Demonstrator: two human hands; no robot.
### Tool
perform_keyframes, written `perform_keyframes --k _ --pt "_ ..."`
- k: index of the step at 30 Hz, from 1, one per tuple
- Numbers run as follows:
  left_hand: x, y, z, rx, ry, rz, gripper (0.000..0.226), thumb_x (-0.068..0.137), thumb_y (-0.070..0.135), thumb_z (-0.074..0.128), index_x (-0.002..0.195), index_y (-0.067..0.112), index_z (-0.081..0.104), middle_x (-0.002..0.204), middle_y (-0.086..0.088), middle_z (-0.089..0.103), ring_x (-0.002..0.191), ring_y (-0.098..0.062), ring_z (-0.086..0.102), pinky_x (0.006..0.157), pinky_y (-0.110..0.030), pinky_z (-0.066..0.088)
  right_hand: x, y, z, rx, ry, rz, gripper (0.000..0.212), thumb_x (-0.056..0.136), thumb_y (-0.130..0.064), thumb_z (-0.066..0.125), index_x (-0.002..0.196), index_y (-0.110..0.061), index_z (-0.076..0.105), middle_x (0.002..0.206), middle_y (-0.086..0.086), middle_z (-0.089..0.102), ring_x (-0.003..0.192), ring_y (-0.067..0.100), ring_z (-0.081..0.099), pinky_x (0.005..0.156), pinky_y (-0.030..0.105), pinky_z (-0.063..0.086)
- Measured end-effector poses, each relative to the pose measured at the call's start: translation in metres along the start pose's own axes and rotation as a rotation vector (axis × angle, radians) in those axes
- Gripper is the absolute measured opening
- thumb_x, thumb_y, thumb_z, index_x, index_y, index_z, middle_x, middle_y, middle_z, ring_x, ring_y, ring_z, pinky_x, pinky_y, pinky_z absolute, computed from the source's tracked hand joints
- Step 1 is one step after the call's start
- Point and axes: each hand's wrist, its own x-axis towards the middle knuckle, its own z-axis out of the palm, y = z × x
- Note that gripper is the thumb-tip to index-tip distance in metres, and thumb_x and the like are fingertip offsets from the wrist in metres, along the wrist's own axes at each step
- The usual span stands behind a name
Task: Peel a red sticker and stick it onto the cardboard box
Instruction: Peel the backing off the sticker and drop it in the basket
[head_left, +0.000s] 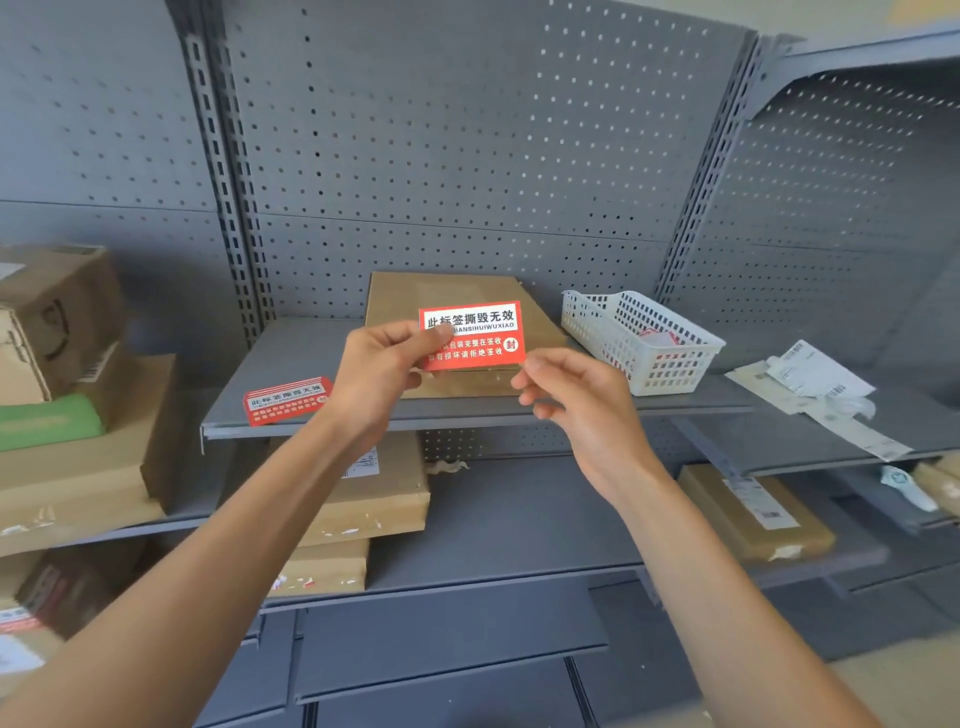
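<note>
Both bare arms reach in over the grey shelf, and the red sticker is up in the air between the hands, face toward the camera, white band of black characters across its top; the left hand pinches its left edge, thumb lying over the front of the print, fingers curled behind; the right hand sits at the lower right corner, fingertips just touching that corner, the other fingers loosely curled, though whether it truly grips the corner I cannot tell; the sticker hangs directly in front of the cardboard box, a flat brown one lying on the shelf against the pegboard back panel, and the sticker is not on it yet; to the left on the same shelf lies a stack of red stickers, near the front lip; to the right of the box stands a white basket, with something red and white inside; further right, loose paper labels sprawl across the neighbouring shelf.
</note>
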Motion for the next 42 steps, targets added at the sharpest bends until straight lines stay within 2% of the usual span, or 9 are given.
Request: perform_keyframes --k 6,10,14,17,19,23,29,37,42 --pt "0.003 -0.001 0.005 -0.023 -0.017 -0.05 0.019 0.095 0.024 0.07 0.081 0.012 0.075 0.079 -0.008 0.075 0.063 -0.014 0.062 0.066 -0.028 0.041 0.001 0.0 -0.005 -0.029 -0.019 -0.036 0.014 0.099 -0.01 0.062 0.092 -0.011 0.074 0.078 -0.001 0.075 0.073 0.013 0.065 0.07 0.03 0.047" --pt "0.003 -0.002 0.013 -0.007 0.039 -0.07 0.017 0.094 0.023 0.072 0.104 0.009 0.074 0.079 0.0 0.077 0.06 -0.012 0.064 0.065 -0.027 0.042 0.0 0.003 -0.004 -0.024 -0.034 -0.096 0.016 0.101 -0.01 0.059 0.092 -0.01 0.073 0.077 -0.003 0.074 0.073 0.012 0.063 0.07 0.03 0.046" --pt "0.0 -0.008 0.019 0.268 0.237 0.064 0.064 0.087 0.038 0.08 0.143 0.022 0.053 0.12 0.008 0.068 0.1 -0.007 0.067 0.084 -0.025 0.049 0.001 0.006 -0.005 -0.05 0.011 -0.152 0.018 0.103 -0.01 0.056 0.093 -0.008 0.07 0.074 -0.007 0.072 0.071 0.009 0.063 0.067 0.025 0.046" --pt "-0.015 -0.002 0.024 0.526 0.413 0.487 0.03 0.088 0.031 0.079 0.115 0.025 0.068 0.11 0.011 0.064 0.095 -0.013 0.061 0.085 -0.025 0.047 0.001 0.008 -0.005 -0.087 0.043 -0.19 0.018 0.104 -0.013 0.055 0.093 -0.008 0.069 0.073 -0.008 0.071 0.072 0.006 0.064 0.066 0.022 0.047" --pt "-0.026 0.007 0.036 0.548 0.326 0.62 0.008 0.089 0.022 0.078 0.095 0.022 0.073 0.094 0.012 0.068 0.084 -0.011 0.06 0.078 -0.021 0.044 0.001 0.008 -0.003 -0.118 0.053 -0.232 0.019 0.105 -0.013 0.054 0.094 -0.005 0.068 0.075 -0.007 0.069 0.073 0.004 0.063 0.067 0.021 0.048" --pt "-0.036 0.009 0.058 0.477 0.098 0.493 0.002 0.089 0.022 0.079 0.089 0.024 0.078 0.087 0.016 0.073 0.082 -0.004 0.06 0.076 -0.013 0.04 -0.003 0.005 0.002 -0.163 0.028 -0.339 0.022 0.106 -0.01 0.05 0.096 0.002 0.065 0.08 -0.003 0.066 0.074 0.0 0.06 0.072 0.014 0.045" --pt "-0.036 0.005 0.065 0.482 0.106 0.48 0.004 0.091 0.025 0.077 0.088 0.027 0.079 0.075 0.025 0.074 0.069 0.005 0.059 0.066 -0.006 0.035 -0.003 0.003 -0.002 -0.327 0.045 -0.424 0.019 0.106 -0.011 0.05 0.094 -0.007 0.064 0.082 -0.007 0.069 0.08 -0.002 0.064 0.078 0.017 0.048" --pt "-0.032 0.01 0.068 0.579 0.094 0.516 0.011 0.093 0.02 0.073 0.086 0.023 0.081 0.079 0.023 0.074 0.081 0.0 0.064 0.071 -0.003 0.035 0.006 0.007 -0.009 -0.509 0.076 -0.541 0.021 0.108 -0.014 0.048 0.095 -0.006 0.062 0.086 0.0 0.069 0.082 0.013 0.063 0.075 0.024 0.048" --pt "-0.029 0.008 0.068 0.631 0.094 0.528 0.014 0.093 0.024 0.073 0.082 0.027 0.08 0.08 0.029 0.071 0.087 -0.008 0.068 0.079 -0.012 0.044 0.011 0.012 -0.014 -0.551 0.05 -0.545 0.021 0.108 -0.014 0.047 0.094 -0.007 0.062 0.084 -0.001 0.066 0.08 0.015 0.061 0.075 0.028 0.048"
